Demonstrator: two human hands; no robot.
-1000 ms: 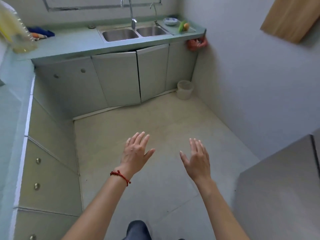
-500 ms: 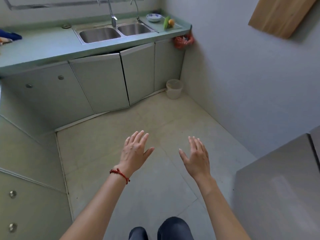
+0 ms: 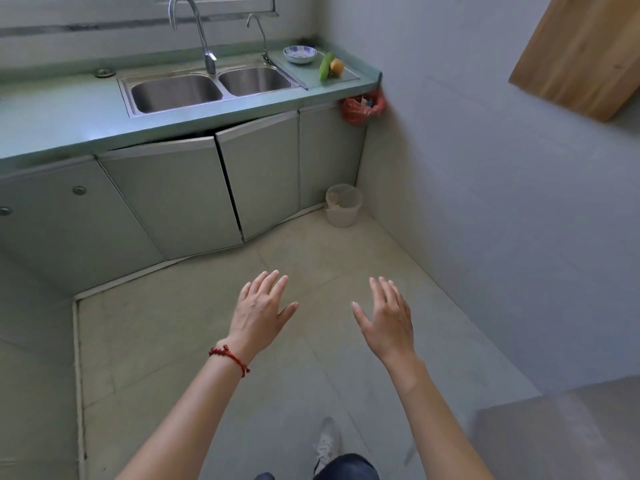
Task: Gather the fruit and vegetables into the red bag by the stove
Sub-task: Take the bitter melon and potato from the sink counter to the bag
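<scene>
A green cucumber [image 3: 326,66] and a small orange fruit [image 3: 337,66] lie side by side on a glass board [image 3: 348,77] at the far right end of the green counter. A red plastic bag [image 3: 363,107] hangs below that counter corner against the wall. My left hand [image 3: 260,311], with a red cord bracelet at the wrist, and my right hand [image 3: 386,318] are both held out over the floor, palms down, fingers spread, holding nothing. Both hands are far from the fruit. No stove is in view.
A double steel sink [image 3: 211,87] with a tall tap [image 3: 199,31] sits in the counter. A blue-patterned bowl [image 3: 300,54] stands behind the cucumber. A pale bucket [image 3: 343,205] stands on the floor in the corner. A cabinet door [image 3: 259,174] hangs ajar. A grey surface [image 3: 568,434] lies at lower right.
The view has swung right and closer to the sink counter; the left-hand cabinets have slid out of view. Both hands stay open in front of me, and a white shoe now shows below.
</scene>
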